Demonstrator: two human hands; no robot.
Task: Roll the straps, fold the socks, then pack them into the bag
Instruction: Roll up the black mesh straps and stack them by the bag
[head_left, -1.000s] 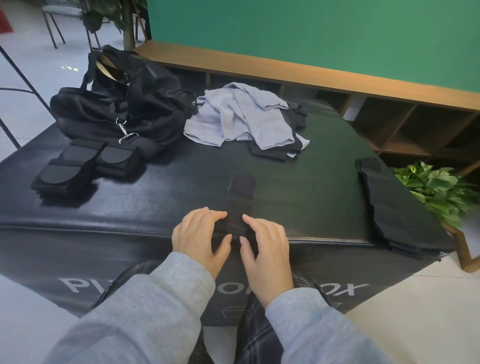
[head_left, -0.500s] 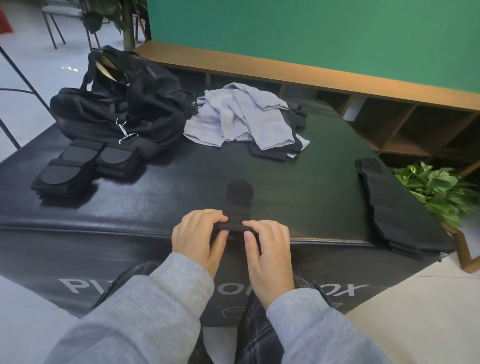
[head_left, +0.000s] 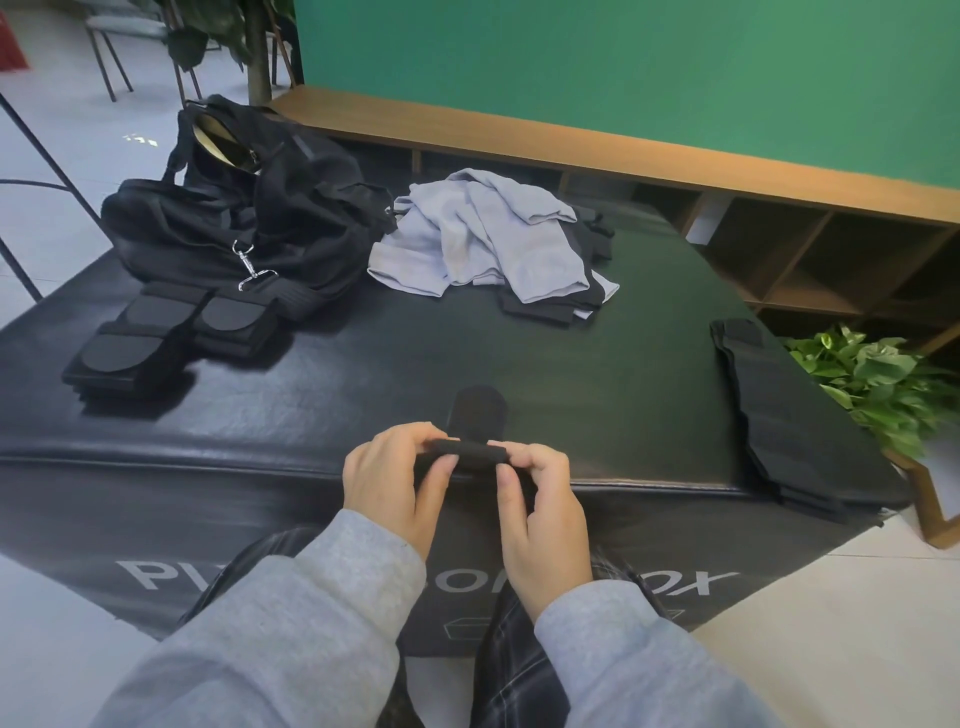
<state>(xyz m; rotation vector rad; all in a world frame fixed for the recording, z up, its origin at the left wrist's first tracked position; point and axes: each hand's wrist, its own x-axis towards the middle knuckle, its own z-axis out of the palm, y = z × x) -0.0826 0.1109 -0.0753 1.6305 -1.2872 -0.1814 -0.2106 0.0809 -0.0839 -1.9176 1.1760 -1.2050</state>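
White lettering is printed on the near side face of the black padded box (head_left: 649, 364); it is partly hidden by the sleeves, and only "PL" at the start and "OX" at the end can be read.

The strap (head_left: 475, 415) being worked is black and matt, with a rounded far end lying flat on the box top towards 12 o'clock from the hands. Its near end is wound into a tight roll, held crosswise just beyond the box's near edge, at about 6 o'clock on the box top.

The roll is gripped by the left hand (head_left: 395, 478), its fingers curled over the top and its thumb pressed against the near face. The other end of the roll is pinched by the right hand (head_left: 540, 493), fingers curled over it and thumb beneath. Whether the roll is touching the surface or lifted slightly off it cannot be told from this angle.

At 10 o'clock a group of finished strap rolls (head_left: 156, 332) is set close together, just in front of the black bag (head_left: 249, 228), whose mouth gapes at the far left. At 12 o'clock a heap of grey socks (head_left: 483, 234) is piled over some black ones. At 3 o'clock unrolled straps (head_left: 779, 415) are stacked flat along the right edge.
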